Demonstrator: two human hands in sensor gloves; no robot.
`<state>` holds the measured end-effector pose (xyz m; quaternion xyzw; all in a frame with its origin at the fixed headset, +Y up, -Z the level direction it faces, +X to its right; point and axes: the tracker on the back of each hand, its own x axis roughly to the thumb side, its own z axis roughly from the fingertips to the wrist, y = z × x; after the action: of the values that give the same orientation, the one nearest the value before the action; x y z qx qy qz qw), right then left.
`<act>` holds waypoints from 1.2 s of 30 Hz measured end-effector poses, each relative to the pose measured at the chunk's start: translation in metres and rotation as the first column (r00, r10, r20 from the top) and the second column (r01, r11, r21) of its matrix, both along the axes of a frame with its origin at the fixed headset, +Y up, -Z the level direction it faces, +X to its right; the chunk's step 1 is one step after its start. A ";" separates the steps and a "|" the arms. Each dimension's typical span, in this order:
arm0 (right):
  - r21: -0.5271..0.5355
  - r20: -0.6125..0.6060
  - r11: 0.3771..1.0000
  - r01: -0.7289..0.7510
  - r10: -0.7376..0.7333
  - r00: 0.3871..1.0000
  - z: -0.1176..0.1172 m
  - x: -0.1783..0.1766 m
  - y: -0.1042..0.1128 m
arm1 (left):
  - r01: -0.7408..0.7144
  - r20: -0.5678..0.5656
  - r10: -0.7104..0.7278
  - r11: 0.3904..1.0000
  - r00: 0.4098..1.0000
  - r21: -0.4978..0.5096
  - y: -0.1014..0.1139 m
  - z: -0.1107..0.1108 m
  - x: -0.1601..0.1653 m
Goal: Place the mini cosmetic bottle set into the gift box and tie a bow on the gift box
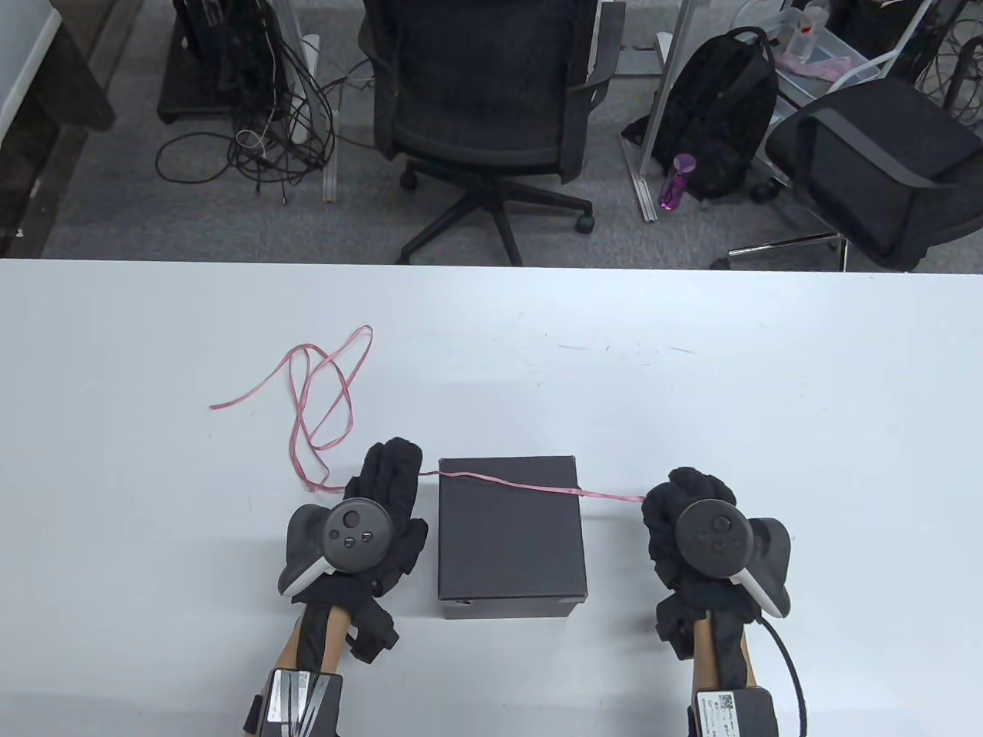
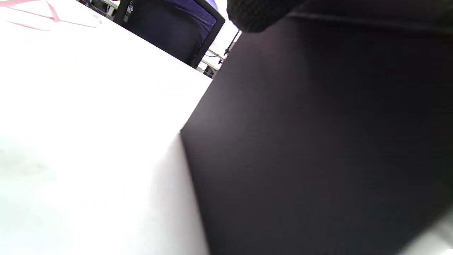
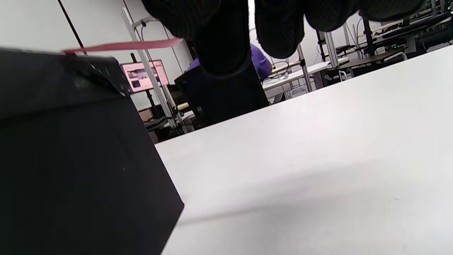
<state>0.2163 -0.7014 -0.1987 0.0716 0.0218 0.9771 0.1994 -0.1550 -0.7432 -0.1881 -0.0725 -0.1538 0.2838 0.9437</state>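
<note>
While the right hand (image 1: 695,530) pinches 1 end of the ribbon (image 1: 530,485) in curled fingers (image 3: 219,39), the left hand (image 1: 369,522) lies just beside the box (image 1: 511,537) on its left, where the ribbon runs in under its fingers; whether those fingers grip the ribbon I cannot tell, since the left wrist view shows only 1 dark fingertip above the box wall. Between the 2 hands the ribbon is stretched across the far part of the closed lid, and its slack lies in loose loops on the table (image 1: 768,384) beyond the left hand. I judge the packing step done, though no bottles are in view and the lid hides the inside, so the tying step is in hand at its start. Next the ribbon likely needs to be centred on the lid and wrapped round the box with both ends even, kept taut so it does not slip off the edge. Count: 1 box, 1 ribbon, 2 hands, 0 bottles seen.
</note>
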 end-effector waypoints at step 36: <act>-0.361 0.194 0.926 -0.109 0.188 0.963 -0.011 0.043 -0.051 | -0.313 -0.097 0.326 0.941 0.940 0.126 0.004 0.016 -0.030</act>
<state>0.2592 -0.7526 -0.2101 -0.0777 0.1766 0.9719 0.1351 -0.1845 -0.7395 -0.1718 0.0214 -0.1235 0.4282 0.8949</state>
